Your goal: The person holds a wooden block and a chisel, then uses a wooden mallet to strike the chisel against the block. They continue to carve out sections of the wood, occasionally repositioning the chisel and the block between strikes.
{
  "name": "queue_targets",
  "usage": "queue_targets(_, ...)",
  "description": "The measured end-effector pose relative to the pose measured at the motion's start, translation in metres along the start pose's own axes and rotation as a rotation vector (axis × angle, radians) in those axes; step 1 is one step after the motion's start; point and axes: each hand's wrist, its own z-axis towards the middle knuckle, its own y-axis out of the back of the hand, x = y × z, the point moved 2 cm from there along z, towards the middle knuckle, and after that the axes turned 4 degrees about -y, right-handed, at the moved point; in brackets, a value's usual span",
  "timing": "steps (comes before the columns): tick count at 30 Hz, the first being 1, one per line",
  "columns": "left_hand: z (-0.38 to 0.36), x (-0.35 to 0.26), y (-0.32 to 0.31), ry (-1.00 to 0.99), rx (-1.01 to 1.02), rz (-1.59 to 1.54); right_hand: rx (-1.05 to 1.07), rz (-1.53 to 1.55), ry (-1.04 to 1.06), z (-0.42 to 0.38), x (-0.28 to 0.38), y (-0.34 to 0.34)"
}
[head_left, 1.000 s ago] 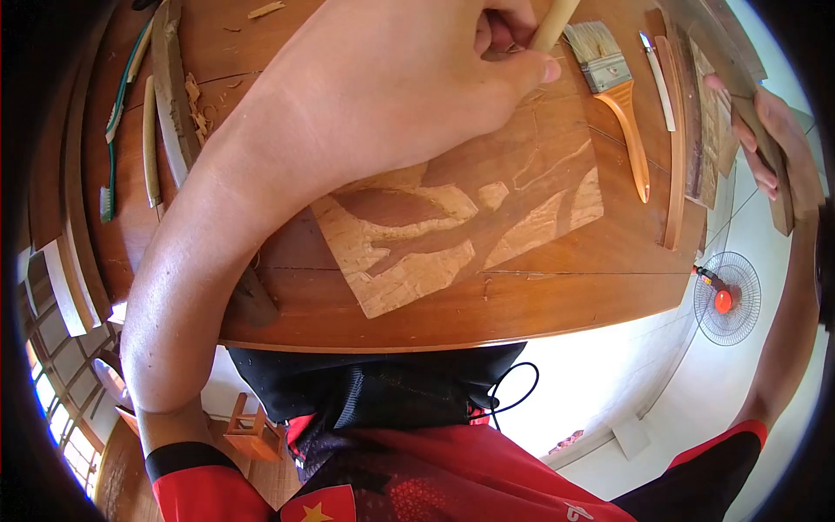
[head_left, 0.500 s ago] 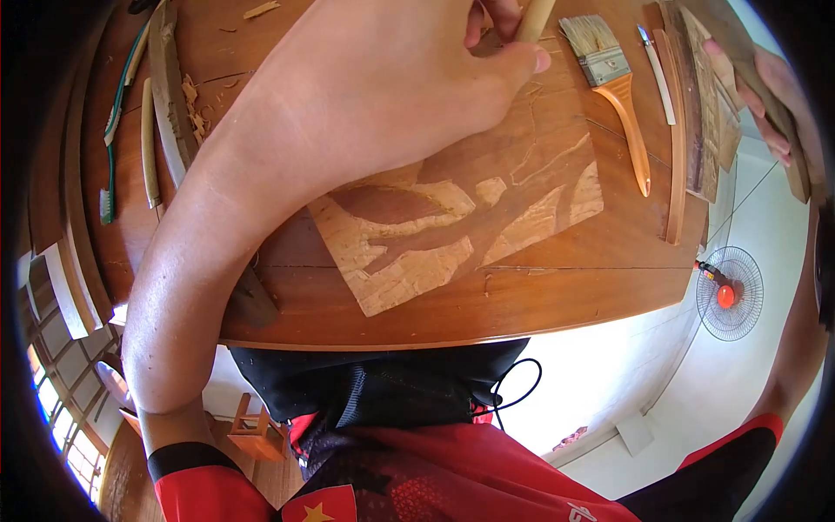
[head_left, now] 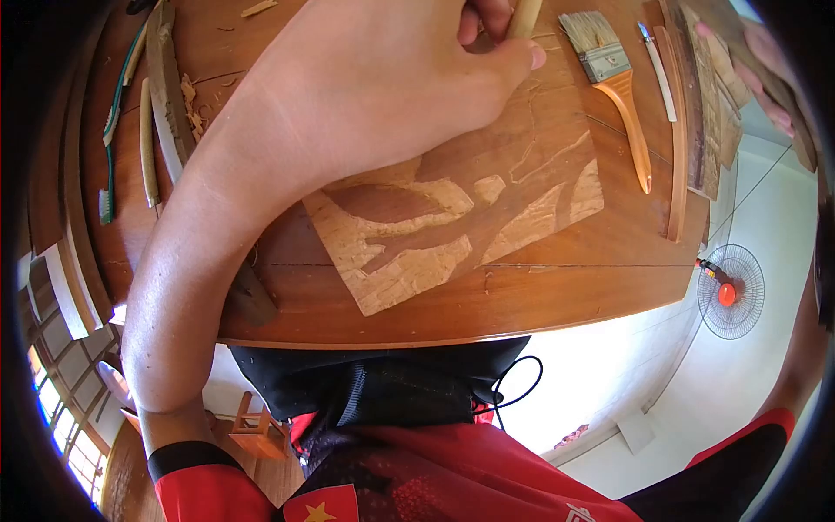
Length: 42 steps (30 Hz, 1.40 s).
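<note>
My left hand [head_left: 383, 87] reaches across the table with its fingers closed around a pale round wooden handle [head_left: 525, 16]. The handle's lower end and any blade are hidden by the hand. Beneath the hand lies a flat wooden panel [head_left: 417, 265] carved with leaf and branch shapes, its upper part mostly covered. At the far right edge of the view, my right hand [head_left: 764, 80] grips a dark wooden stick [head_left: 804, 153] raised beside the table. The wide-angle edge blurs and cuts off part of that hand.
A flat paintbrush [head_left: 628, 109] lies right of the panel, near a thin white-handled knife [head_left: 658, 78] and wooden strips [head_left: 671, 174]. A green toothbrush [head_left: 110, 165], wooden tools [head_left: 148, 148] and shavings [head_left: 190, 96] are at left. A fan [head_left: 729, 292] stands beyond the table.
My right hand and the wooden stick have shifted slightly up and to the right. My left hand with the handle has moved only a little to the left.
</note>
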Motion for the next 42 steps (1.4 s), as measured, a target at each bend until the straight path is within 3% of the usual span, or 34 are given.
queue_targets(6, 0.001, -0.005, -0.004, 0.014, -0.018, 0.062, -0.044, 0.031, -0.004, 0.0, 0.003, -0.005)
queue_targets(9, 0.0, -0.012, -0.005, 0.015, -0.005, 0.189, 0.045, 0.128, 0.083, -0.003, 0.008, -0.003)
queue_targets(11, -0.001, -0.002, 0.0, -0.012, -0.001, 0.085, 0.072, 0.152, 0.111, -0.004, 0.009, -0.004)
queue_targets(15, 0.001, -0.001, -0.001, -0.005, 0.022, 0.087, -0.012, 0.119, 0.155, -0.006, 0.01, -0.014)
queue_targets(17, 0.0, 0.001, -0.001, 0.0, -0.003, 0.014, -0.263, -0.034, 0.052, -0.008, 0.017, -0.024)
queue_targets(19, 0.001, 0.0, 0.001, 0.0, 0.024, 0.053, -0.364, -0.09, -0.012, -0.007, 0.017, -0.032)
queue_targets(25, 0.001, -0.006, 0.0, 0.128, 0.036, 0.041, -0.448, -0.06, -0.038, -0.005, -0.003, -0.046)
queue_targets(30, 0.002, -0.003, 0.002, 0.093, 0.05, -0.011, -0.527, -0.007, -0.005, -0.009, -0.017, -0.053)
queue_targets(33, 0.006, -0.011, 0.007, 0.19, 0.133, -0.037, -0.608, 0.057, 0.047, -0.014, -0.028, -0.059)
queue_targets(36, 0.012, -0.005, 0.023, 0.36, 0.225, -0.324, -0.759, 0.194, 0.18, -0.018, -0.045, -0.078)
queue_targets(39, 0.007, 0.001, 0.02, 0.35, 0.218, -0.419, -0.901, 0.521, 0.116, -0.005, -0.056, -0.149)
queue_targets(42, 0.005, 0.008, 0.016, 0.306, 0.233, -0.289, -0.685, 0.727, 0.176, 0.008, -0.086, -0.208)
